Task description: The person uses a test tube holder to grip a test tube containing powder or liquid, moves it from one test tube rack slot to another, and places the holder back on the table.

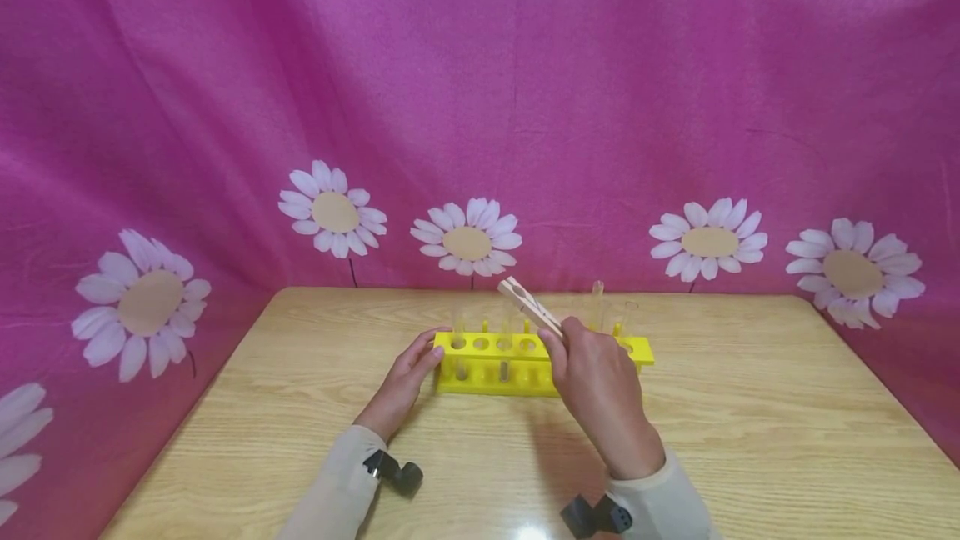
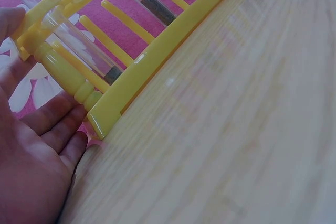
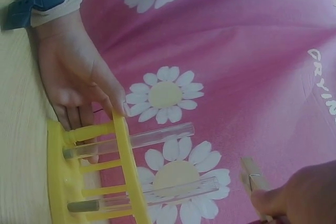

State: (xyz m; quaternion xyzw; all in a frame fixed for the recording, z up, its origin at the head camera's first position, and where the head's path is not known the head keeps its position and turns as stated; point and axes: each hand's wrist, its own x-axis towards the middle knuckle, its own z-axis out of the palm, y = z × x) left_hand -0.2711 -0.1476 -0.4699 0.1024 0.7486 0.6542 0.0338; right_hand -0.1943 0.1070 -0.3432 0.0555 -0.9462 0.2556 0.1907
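My left hand holds the left end of a yellow test tube rack, thumb at the top plate and other fingers around the end post. In the right wrist view, that thumb touches the top plate's edge. Above the rack, my right hand grips a wooden test tube clamp with a metal spring, pointing up and left. No tube shows in the clamp's tip. Clear tubes stand in the rack, among them a left tube and a middle tube, both with dark matter at the bottom.
The rack stands on a wood-grain table. Upright yellow pegs rise behind the holes. More clear tubes stand toward the rack's right end, partly behind my right hand. A pink daisy-printed cloth hangs around the table's back and sides.
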